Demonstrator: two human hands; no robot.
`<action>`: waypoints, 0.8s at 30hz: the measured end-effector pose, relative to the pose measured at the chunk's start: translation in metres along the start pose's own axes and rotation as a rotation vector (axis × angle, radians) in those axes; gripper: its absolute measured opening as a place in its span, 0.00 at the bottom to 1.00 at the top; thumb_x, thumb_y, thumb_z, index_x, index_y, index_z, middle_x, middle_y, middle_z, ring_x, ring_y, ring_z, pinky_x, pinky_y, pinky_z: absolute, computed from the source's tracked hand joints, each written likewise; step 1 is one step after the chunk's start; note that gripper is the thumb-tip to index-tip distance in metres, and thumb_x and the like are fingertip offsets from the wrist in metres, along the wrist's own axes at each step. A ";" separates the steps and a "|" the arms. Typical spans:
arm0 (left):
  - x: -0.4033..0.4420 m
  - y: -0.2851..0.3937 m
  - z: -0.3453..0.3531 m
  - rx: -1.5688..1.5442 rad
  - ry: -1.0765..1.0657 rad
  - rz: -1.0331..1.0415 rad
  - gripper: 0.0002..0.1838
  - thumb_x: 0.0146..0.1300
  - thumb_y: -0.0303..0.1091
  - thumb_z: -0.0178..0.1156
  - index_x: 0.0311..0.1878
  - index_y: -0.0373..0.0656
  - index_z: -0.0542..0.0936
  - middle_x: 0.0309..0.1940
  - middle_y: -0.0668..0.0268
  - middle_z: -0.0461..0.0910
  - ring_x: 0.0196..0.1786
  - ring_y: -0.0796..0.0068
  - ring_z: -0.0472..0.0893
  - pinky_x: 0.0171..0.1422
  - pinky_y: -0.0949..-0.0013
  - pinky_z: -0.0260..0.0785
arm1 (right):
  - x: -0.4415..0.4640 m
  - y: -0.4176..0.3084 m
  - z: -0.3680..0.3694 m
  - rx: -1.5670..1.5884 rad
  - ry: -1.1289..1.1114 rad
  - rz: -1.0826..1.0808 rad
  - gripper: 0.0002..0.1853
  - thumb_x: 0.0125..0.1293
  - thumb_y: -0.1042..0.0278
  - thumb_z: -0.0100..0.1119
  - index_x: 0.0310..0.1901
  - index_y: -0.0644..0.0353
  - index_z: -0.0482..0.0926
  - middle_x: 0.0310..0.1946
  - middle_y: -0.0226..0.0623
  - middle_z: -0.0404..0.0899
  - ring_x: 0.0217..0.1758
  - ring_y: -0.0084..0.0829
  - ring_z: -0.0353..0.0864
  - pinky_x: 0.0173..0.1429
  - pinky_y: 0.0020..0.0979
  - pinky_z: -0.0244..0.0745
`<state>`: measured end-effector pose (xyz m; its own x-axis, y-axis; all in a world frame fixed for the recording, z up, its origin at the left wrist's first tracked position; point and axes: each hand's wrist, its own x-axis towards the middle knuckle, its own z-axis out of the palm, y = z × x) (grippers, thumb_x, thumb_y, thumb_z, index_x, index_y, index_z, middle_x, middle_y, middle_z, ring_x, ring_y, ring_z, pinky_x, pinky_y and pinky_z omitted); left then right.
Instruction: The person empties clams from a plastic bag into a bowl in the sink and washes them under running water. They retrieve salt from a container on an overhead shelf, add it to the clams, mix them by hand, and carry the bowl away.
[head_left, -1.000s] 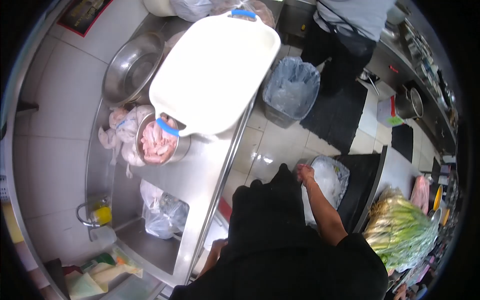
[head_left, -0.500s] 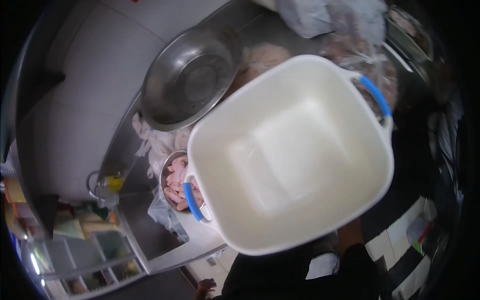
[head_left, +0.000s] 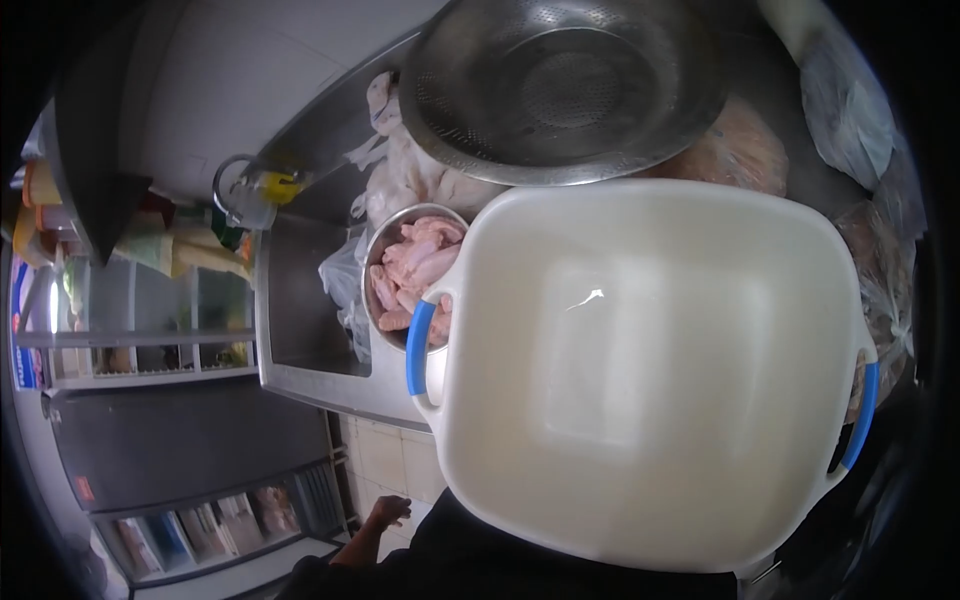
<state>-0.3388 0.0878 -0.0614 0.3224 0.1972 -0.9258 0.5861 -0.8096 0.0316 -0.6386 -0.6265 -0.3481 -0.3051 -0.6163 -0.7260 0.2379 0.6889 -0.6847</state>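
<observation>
A large white plastic tub (head_left: 650, 420) with two blue handles fills the middle and right, its inside bare. My left hand (head_left: 390, 512) hangs at the lower left, away from the tub, fingers loosely apart with nothing in them. My right hand does not show; the tub covers that area. Beside the tub's left handle, a steel bowl (head_left: 369, 262) holds raw chicken wings (head_left: 425, 255). Above the tub lies a wide perforated steel colander (head_left: 570, 95). Pale raw poultry (head_left: 405, 170) lies between the colander and the bowl.
A steel sink (head_left: 310, 310) with a bag (head_left: 345, 290) in it is left of the bowl. Bagged meat (head_left: 735, 150) and plastic bags (head_left: 845, 110) lie at the upper right. Shelves (head_left: 200, 530) and a dark cabinet (head_left: 190, 435) stand at the left.
The view has turned and shifted. The tub now appears lower, further right and more level. My right forearm, seen below the tub before, is out of sight. My left hand remains empty.
</observation>
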 end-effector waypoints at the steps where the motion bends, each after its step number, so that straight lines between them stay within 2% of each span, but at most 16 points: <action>1: -0.011 0.011 0.012 -0.027 0.052 -0.050 0.17 0.68 0.42 0.62 0.49 0.36 0.80 0.37 0.58 0.85 0.37 0.68 0.86 0.32 0.62 0.79 | 0.001 0.000 -0.001 0.012 0.009 -0.004 0.04 0.59 0.71 0.57 0.36 0.57 0.75 0.35 0.35 0.78 0.33 0.31 0.78 0.34 0.32 0.75; 8: -0.028 0.025 0.050 0.130 0.111 -0.002 0.19 0.67 0.42 0.60 0.48 0.32 0.80 0.36 0.58 0.85 0.35 0.68 0.85 0.31 0.65 0.79 | -0.006 -0.004 -0.023 0.078 0.027 -0.023 0.03 0.56 0.71 0.57 0.32 0.56 0.74 0.34 0.35 0.77 0.32 0.31 0.77 0.32 0.33 0.74; 14: -0.013 0.012 0.053 0.094 0.056 0.032 0.17 0.68 0.39 0.57 0.44 0.31 0.79 0.35 0.59 0.84 0.38 0.71 0.86 0.31 0.68 0.80 | -0.039 -0.010 -0.066 0.165 0.047 -0.079 0.02 0.54 0.71 0.57 0.29 0.56 0.74 0.32 0.35 0.76 0.32 0.32 0.77 0.32 0.34 0.74; 15: -0.001 -0.002 0.049 0.068 0.006 0.091 0.16 0.67 0.39 0.57 0.43 0.32 0.79 0.35 0.60 0.84 0.36 0.71 0.86 0.30 0.69 0.80 | -0.050 -0.009 -0.078 0.175 0.049 -0.095 0.02 0.54 0.71 0.57 0.29 0.56 0.74 0.32 0.35 0.75 0.31 0.32 0.77 0.31 0.34 0.74; 16: 0.004 -0.009 0.051 -0.016 -0.013 0.136 0.18 0.67 0.41 0.57 0.44 0.32 0.80 0.35 0.59 0.84 0.34 0.71 0.85 0.32 0.67 0.80 | -0.062 -0.010 -0.089 0.188 0.049 -0.110 0.02 0.54 0.71 0.57 0.28 0.56 0.74 0.31 0.35 0.75 0.31 0.33 0.77 0.31 0.34 0.74; 19: 0.031 -0.021 0.054 0.070 0.002 0.117 0.21 0.65 0.46 0.58 0.45 0.35 0.83 0.34 0.59 0.85 0.33 0.70 0.85 0.37 0.65 0.80 | -0.113 -0.008 -0.129 0.210 0.041 -0.164 0.03 0.53 0.70 0.57 0.26 0.55 0.73 0.31 0.35 0.75 0.31 0.33 0.76 0.31 0.34 0.73; 22: 0.055 -0.022 0.049 0.317 -0.094 0.296 0.21 0.66 0.46 0.55 0.41 0.34 0.83 0.34 0.56 0.85 0.34 0.65 0.86 0.37 0.63 0.81 | -0.176 0.003 -0.162 0.206 0.010 -0.210 0.03 0.52 0.70 0.57 0.25 0.55 0.73 0.30 0.35 0.74 0.31 0.33 0.76 0.30 0.35 0.73; 23: 0.052 -0.010 0.048 0.314 -0.065 0.221 0.22 0.67 0.47 0.53 0.39 0.34 0.84 0.36 0.54 0.85 0.40 0.62 0.87 0.44 0.59 0.80 | -0.202 0.008 -0.170 0.195 -0.005 -0.212 0.03 0.51 0.70 0.57 0.24 0.55 0.73 0.29 0.35 0.74 0.31 0.33 0.76 0.30 0.35 0.73; 24: 0.069 -0.014 0.044 0.409 -0.021 0.353 0.22 0.67 0.47 0.52 0.39 0.35 0.84 0.36 0.54 0.85 0.42 0.61 0.86 0.47 0.59 0.79 | -0.227 0.018 -0.176 0.179 -0.030 -0.207 0.03 0.51 0.70 0.57 0.24 0.55 0.73 0.29 0.35 0.74 0.31 0.34 0.76 0.30 0.35 0.73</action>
<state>-0.3576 0.0885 -0.1423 0.4296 -0.1337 -0.8931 0.1059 -0.9747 0.1969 -0.7278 -0.4072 -0.1841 -0.3371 -0.7500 -0.5691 0.3331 0.4704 -0.8172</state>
